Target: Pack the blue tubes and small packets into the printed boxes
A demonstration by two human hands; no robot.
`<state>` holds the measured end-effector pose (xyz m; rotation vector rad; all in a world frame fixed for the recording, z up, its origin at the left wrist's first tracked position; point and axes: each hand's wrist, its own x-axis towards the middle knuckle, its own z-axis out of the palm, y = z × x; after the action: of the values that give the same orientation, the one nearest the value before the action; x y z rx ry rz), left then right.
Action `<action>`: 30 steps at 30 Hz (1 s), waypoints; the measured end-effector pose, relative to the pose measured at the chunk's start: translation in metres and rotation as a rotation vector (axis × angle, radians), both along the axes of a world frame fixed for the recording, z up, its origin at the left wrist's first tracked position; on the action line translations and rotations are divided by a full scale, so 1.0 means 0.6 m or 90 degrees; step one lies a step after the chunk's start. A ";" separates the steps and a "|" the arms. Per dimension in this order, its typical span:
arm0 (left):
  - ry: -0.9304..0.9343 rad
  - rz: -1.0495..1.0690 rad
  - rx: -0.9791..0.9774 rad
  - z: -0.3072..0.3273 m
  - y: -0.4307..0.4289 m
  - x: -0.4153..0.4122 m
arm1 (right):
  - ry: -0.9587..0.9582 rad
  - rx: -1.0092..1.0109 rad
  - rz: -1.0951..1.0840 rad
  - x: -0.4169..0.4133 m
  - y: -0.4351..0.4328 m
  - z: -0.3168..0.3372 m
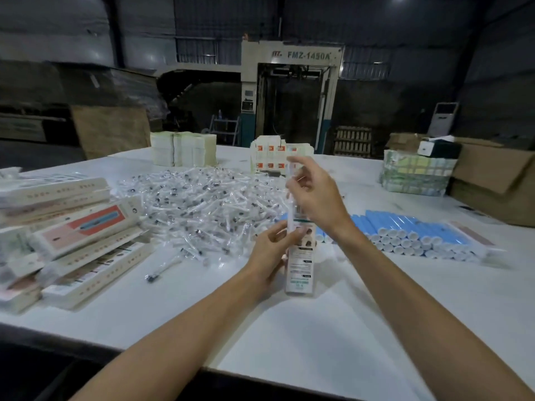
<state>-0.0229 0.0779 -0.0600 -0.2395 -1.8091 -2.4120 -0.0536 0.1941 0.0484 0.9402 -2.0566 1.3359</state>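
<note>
White box (299,273) stands upright on the counter (318,328), left fingers (277,230) curled round its middle, right fingers (301,181) pinching its blurred top end. Clear packets (199,204) lie heaped just behind; blue tubes (405,230) lie stacked to the right.

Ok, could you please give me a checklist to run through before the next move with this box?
1. Printed box stands upright on the table: ok.
2. Left hand grips its middle: ok.
3. Right hand is at its top end: ok.
4. Top flap open or closed: cannot tell, blurred.
5. Tube and packet already inside: cannot tell.
6. Blue tubes stacked to the right, packets piled behind: ok.
</note>
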 end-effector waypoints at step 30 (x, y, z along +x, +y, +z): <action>0.092 -0.015 -0.147 0.006 -0.010 0.007 | -0.059 0.213 -0.086 -0.020 0.072 0.021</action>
<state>-0.0187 0.0719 -0.0562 -0.4457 -2.0238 -2.1354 -0.0657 0.2373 0.0612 0.8678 -2.4179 1.0015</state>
